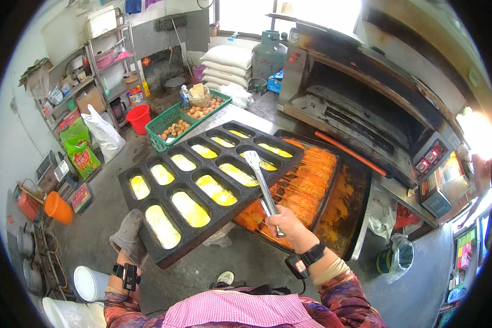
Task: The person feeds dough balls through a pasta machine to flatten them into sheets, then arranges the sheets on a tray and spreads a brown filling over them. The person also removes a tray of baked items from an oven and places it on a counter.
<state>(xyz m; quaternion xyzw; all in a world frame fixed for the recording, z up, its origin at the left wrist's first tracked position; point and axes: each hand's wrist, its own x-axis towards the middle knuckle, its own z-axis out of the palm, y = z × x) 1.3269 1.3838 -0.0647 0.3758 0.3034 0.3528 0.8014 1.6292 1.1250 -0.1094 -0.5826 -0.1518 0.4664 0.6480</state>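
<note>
My left hand (128, 238), in a grey glove, grips the near left corner of a black multi-cavity baking mould (189, 180). The mould is tilted and held up over the floor and the worktop's edge. Pale yellow egg-like filling (191, 209) lies in its oblong cavities. Metal tongs (266, 192) are in my closed right hand (290, 224), their tips over the mould's right part. Under and beyond the mould's right side, orange-red sauced food on sticks (310, 183) lies in rows on a tray, partly hidden by the mould. Beside it is a dark, oily baking tray (341, 213).
An oven (355, 104) with an open chamber stands at the back right, an orange bar (350, 153) before it. A green crate of eggs (172, 124) sits beyond the mould. White sacks (227, 60) and a gas cylinder (269, 52) are behind. Buckets (90, 283) stand lower left.
</note>
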